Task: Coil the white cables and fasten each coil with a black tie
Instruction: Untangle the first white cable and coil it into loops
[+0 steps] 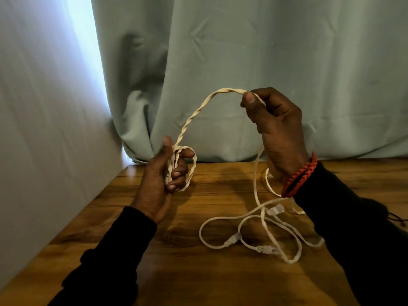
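A flat white cable (198, 109) arches, twisted, between both hands above the wooden table (181, 272). My left hand (163, 177) grips a small coil of that cable (191, 171), a couple of loops wound beside the fingers. My right hand (273, 127) is raised higher and pinches the cable between thumb and fingers. From there the cable drops to the table into a loose tangle of white cable (260, 235) with clear plug ends (231, 239). No black tie is visible.
A green curtain (242, 62) hangs right behind the table's far edge, and a pale wall (44, 129) runs along the left side. A red braided bracelet (300, 175) sits on my right wrist. Thin dark cords (399, 219) lie at the right edge.
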